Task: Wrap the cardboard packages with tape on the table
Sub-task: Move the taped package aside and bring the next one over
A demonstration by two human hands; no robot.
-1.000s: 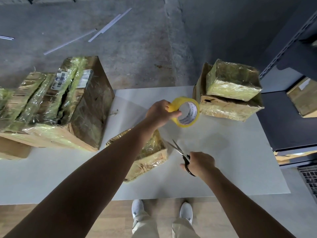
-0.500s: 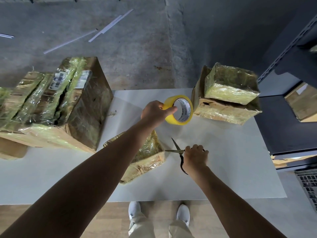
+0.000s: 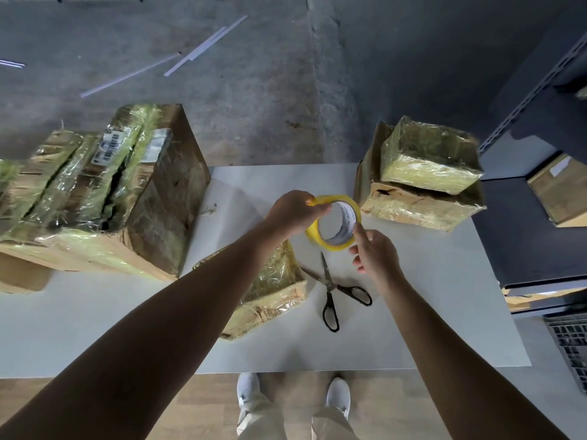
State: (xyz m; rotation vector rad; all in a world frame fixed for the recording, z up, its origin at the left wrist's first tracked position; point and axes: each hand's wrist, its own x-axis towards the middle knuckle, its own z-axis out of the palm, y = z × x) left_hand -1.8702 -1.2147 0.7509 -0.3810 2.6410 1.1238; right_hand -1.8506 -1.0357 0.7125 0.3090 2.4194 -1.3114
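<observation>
My left hand grips a yellow tape roll held above the white table. My right hand touches the roll's right rim with thumb and fingertips. Black-handled scissors lie spread apart on the table just below the roll. A small cardboard package wrapped in shiny tape lies under my left forearm, partly hidden by it. At the table's far right corner two more wrapped packages are stacked, the smaller one on the larger one.
A large taped cardboard box with labels fills the table's left side. Dark metal shelving holding cartons stands to the right. Concrete floor with thin white strips lies beyond the table. My feet in white shoes show below the table's near edge.
My right hand let go of the scissors, which now lie on the table, and rose to the tape roll. My left hand kept holding the roll.
</observation>
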